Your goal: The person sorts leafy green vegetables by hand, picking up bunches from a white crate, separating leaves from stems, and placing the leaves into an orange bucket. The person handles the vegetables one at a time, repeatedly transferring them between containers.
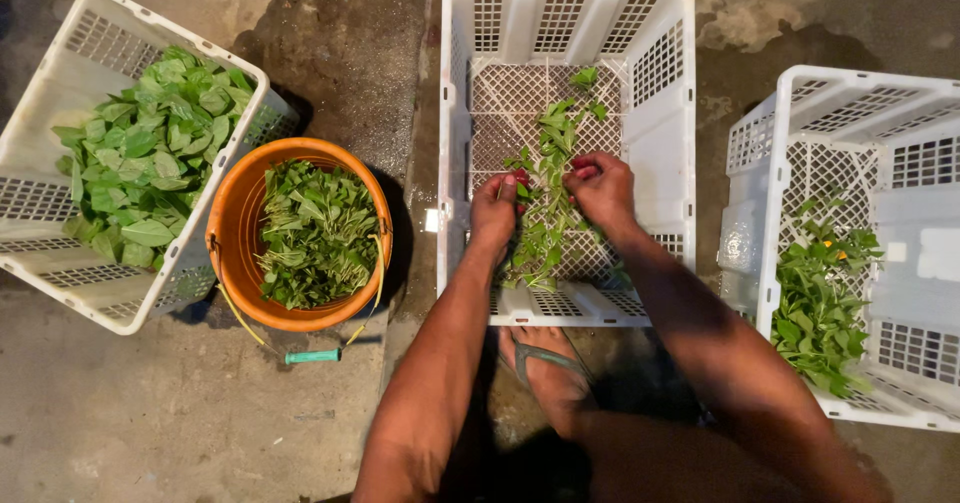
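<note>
My left hand (495,213) and my right hand (602,191) both reach into the middle white plastic crate (668,133). Between them they hold a leafy green stem (548,188) that runs from the crate's far side toward me. The left fingers pinch the stem near its leaves; the right fingers close on it from the other side. More loose green sprigs lie on the crate's mesh floor under my hands.
An orange bucket (232,225) full of green leaves stands to the left. Beside it, a tilted white crate (40,123) holds larger leaves. Another white crate (900,103) with some greens is at the right. My sandalled foot (545,368) rests on wet concrete.
</note>
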